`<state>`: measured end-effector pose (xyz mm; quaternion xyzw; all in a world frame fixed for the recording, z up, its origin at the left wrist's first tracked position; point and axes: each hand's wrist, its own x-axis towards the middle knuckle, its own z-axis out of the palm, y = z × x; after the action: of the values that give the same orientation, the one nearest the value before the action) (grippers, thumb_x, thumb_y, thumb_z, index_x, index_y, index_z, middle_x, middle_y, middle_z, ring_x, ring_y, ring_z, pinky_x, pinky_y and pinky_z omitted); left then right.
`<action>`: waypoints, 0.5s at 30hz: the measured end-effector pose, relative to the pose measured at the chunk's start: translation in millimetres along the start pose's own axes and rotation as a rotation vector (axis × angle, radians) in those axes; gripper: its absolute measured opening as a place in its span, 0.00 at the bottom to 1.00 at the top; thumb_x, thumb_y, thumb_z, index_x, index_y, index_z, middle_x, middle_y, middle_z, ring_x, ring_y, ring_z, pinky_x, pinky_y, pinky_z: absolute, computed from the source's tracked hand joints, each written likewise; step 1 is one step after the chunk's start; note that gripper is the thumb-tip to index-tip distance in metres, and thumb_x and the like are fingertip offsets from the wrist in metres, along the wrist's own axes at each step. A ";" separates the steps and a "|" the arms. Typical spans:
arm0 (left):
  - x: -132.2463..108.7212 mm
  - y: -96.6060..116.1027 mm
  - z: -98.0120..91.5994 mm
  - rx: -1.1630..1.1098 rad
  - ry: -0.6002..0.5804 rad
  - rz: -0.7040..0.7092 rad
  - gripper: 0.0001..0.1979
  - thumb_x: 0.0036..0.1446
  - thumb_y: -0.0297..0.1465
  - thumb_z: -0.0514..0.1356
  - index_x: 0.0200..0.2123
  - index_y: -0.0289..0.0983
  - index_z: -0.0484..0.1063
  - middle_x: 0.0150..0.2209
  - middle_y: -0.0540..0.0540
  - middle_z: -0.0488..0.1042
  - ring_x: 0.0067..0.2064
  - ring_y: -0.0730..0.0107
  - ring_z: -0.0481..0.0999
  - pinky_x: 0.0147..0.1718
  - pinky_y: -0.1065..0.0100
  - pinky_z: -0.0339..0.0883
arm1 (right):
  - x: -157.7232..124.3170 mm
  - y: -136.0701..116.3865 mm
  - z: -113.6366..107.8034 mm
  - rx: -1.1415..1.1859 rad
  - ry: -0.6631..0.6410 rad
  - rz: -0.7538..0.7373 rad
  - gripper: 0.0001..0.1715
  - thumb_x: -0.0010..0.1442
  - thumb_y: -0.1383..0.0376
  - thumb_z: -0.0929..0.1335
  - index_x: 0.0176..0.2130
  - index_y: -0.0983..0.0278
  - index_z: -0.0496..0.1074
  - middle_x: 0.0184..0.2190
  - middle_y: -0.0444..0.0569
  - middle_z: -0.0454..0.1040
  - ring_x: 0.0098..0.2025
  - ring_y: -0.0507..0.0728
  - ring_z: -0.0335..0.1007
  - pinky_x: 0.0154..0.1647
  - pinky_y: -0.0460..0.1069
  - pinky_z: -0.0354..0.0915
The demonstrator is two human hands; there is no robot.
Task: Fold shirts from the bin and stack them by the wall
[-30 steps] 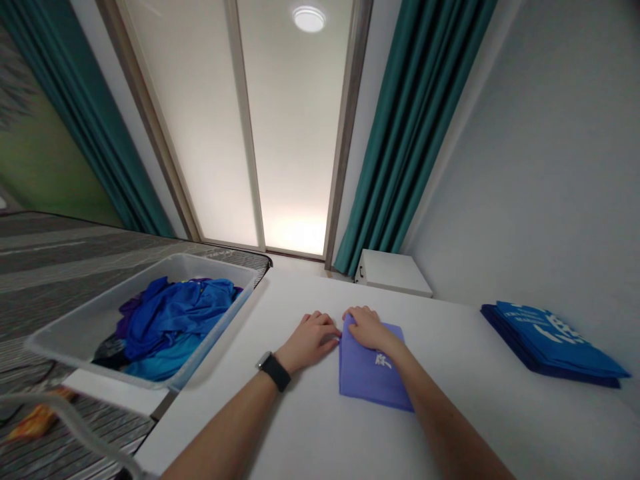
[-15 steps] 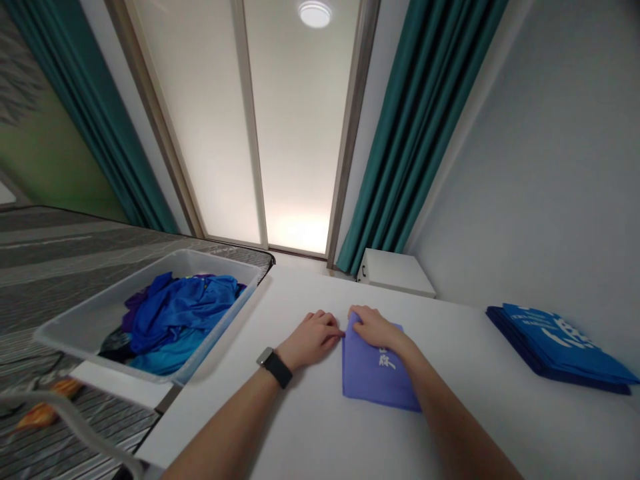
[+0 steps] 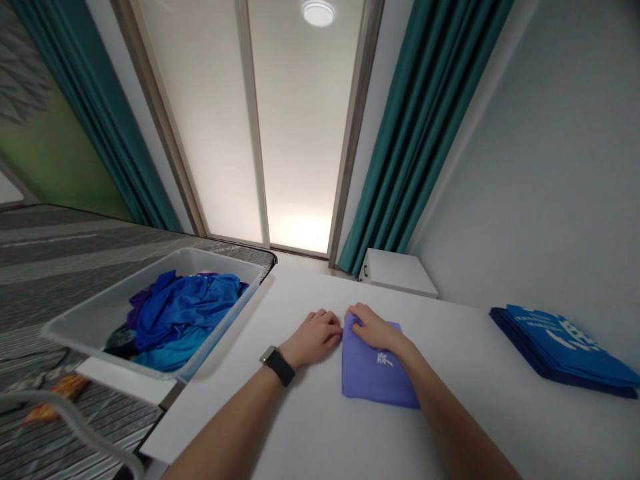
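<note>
A folded purple garment [image 3: 370, 380] with white lettering lies on the white table. My right hand [image 3: 373, 327] is closed on its far left corner, where the fabric bunches up under the fingers and thumb. Just left of the garment, my left hand [image 3: 317, 337] rests on the tabletop with fingers curled. Its fingertips meet the garment's left edge, but whether they pinch any cloth is hidden. A watch with a dark band [image 3: 277, 365] is on my left wrist. My right forearm covers part of the garment's right side.
A translucent plastic bin [image 3: 90, 320] of rumpled blue and purple clothes [image 3: 187, 313] stands at the left. Folded blue garments [image 3: 565, 347] are stacked at the table's right. Beyond the white table [image 3: 300, 433] stands a low white cabinet [image 3: 397, 270]. A grey curved tube [image 3: 75, 420] crosses the lower left.
My right hand has shifted slightly left, gathering more of the garment's far corner under its fingers. My left hand stays nearly in place. The view has moved a little.
</note>
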<state>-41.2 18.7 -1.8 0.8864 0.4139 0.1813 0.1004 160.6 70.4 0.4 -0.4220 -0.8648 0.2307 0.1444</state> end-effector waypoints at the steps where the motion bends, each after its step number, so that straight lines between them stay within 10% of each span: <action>1: 0.2 -1.1 0.1 -0.017 0.000 -0.007 0.10 0.64 0.31 0.54 0.39 0.42 0.76 0.43 0.47 0.72 0.46 0.63 0.67 0.46 0.62 0.61 | -0.5 0.3 -0.3 0.011 0.024 -0.013 0.14 0.49 0.76 0.61 0.36 0.63 0.67 0.37 0.48 0.67 0.43 0.57 0.62 0.48 0.50 0.57; 15: 1.6 -4.6 -1.8 -0.125 0.052 -0.084 0.12 0.60 0.23 0.51 0.44 0.38 0.71 0.40 0.47 0.75 0.43 0.66 0.71 0.45 0.65 0.63 | -0.2 -0.1 -0.6 0.206 0.055 0.097 0.11 0.49 0.73 0.60 0.33 0.61 0.62 0.30 0.41 0.67 0.35 0.54 0.63 0.38 0.47 0.57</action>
<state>-44.2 22.8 -1.3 0.8551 0.4413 0.2254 0.1524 161.0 70.4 1.0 -0.4527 -0.8107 0.3132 0.1992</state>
